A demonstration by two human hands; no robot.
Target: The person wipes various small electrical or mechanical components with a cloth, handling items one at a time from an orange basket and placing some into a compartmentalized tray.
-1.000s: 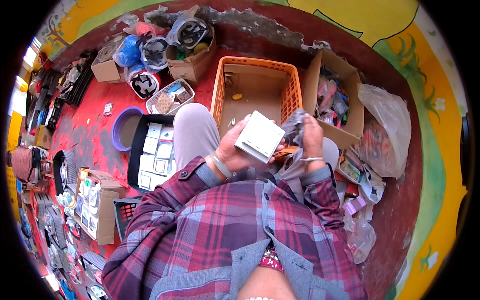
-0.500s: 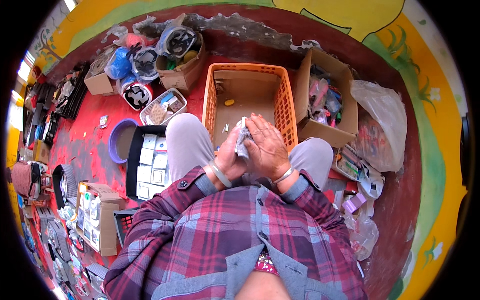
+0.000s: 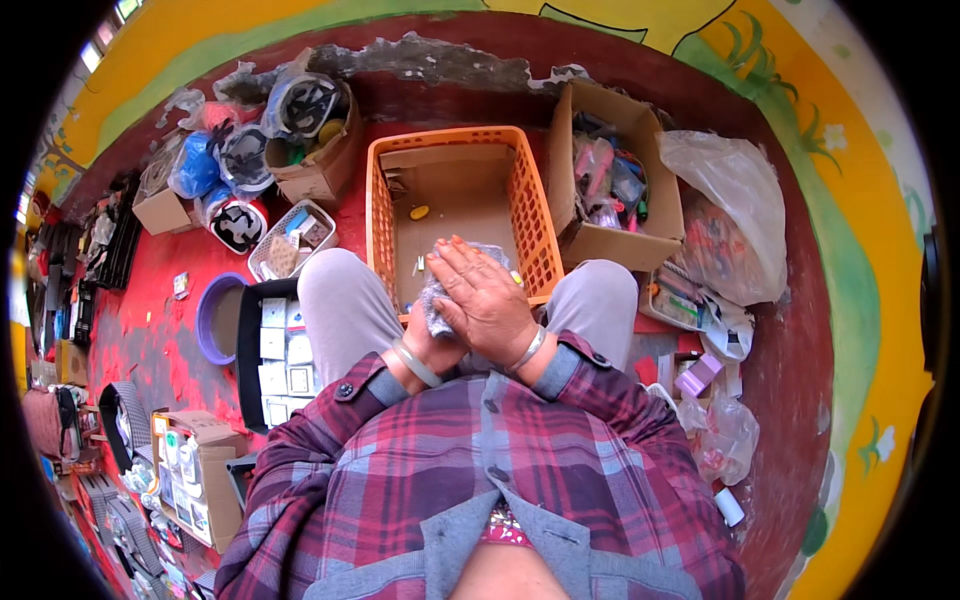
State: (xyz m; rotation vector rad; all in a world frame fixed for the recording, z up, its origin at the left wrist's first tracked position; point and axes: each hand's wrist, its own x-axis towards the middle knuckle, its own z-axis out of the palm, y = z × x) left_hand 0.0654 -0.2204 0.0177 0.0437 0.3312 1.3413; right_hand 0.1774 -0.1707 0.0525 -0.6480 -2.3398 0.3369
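A crumpled grey cloth is sandwiched between my two hands in front of my knees. My right hand lies over it, palm down, fingers stretched out and close together. Beneath it is my left hand, its fingers mostly hidden by the cloth and the right hand. One end of the cloth sticks out past the right fingertips. Just beyond stands an orange plastic basket, its bottom lined with brown cardboard. A small yellow object and tiny pale pieces lie inside it.
Right of the basket is an open cardboard box of colourful packets, beside a large clear plastic bag. To my left are a white basket, a purple basin and a black tray of small white boxes.
Both hands have come lower and nearer my body, still pressed together round the cloth. The right hand now covers more of the left, and the view has shifted slightly right.
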